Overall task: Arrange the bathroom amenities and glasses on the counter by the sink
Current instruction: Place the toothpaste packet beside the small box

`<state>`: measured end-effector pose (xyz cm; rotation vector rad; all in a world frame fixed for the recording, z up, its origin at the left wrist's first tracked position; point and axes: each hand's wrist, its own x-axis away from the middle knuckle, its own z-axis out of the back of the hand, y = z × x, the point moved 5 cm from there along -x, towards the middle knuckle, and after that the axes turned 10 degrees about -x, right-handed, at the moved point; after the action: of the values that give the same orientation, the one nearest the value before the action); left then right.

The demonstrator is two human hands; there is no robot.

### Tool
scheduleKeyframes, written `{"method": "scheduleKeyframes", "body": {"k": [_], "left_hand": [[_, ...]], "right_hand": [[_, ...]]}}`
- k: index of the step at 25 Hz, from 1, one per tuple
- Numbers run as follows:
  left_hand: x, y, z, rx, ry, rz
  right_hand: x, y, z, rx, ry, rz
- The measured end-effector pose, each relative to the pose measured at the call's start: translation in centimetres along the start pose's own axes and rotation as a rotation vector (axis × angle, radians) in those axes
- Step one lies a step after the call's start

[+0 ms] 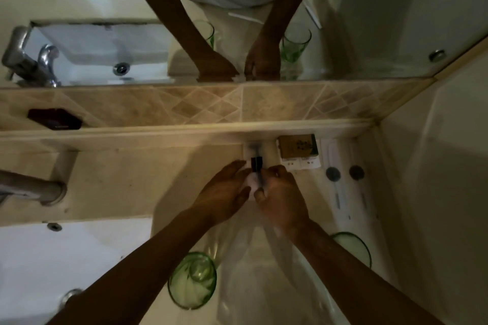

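Both hands meet over a small white packet with a black item [256, 166] at the back of the beige counter [132, 179]. My left hand [224, 192] touches the packet's left side with fairly straight fingers. My right hand [280, 190] grips its right side, thumb curled on it. To the right lie a brown box [297, 148] on white packets and two long white sachets with dark round caps [343, 174]. One green glass [192, 280] stands near the front under my left forearm. A second green glass [353, 245] stands at the right, partly hidden by my right forearm.
The white sink basin [39, 258] lies at lower left, with a metal tap [31, 187] over it. A mirror [369, 21] runs above the tiled backsplash [184, 105]. A dark object [55, 119] sits on the ledge at left. A wall closes off the right side.
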<state>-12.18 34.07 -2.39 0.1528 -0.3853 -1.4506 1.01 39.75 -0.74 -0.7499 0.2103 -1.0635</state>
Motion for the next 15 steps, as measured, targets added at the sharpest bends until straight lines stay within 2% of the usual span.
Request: {"method": "scheduleKeyframes", "body": {"k": [5, 7, 10, 15], "left_hand": [[5.8, -2.9, 3.7, 0.232, 0.241, 0.164], [10.1, -5.3, 5.5, 0.328, 0.374, 0.347], [18.3, -7.6, 4.6, 0.52, 0.466, 0.693], [27.6, -3.8, -0.9, 1.002, 0.509, 1.004]], "right_hand": [[5.7, -0.8, -1.0, -0.347, -0.099, 0.044], [8.8, -0.2, -2.1, -0.414, -0.154, 0.02], [12.8, 0.7, -3.9, -0.434, -0.235, -0.05], [16.6, 0.8, -6.6, -0.54, -0.328, -0.129]]}}
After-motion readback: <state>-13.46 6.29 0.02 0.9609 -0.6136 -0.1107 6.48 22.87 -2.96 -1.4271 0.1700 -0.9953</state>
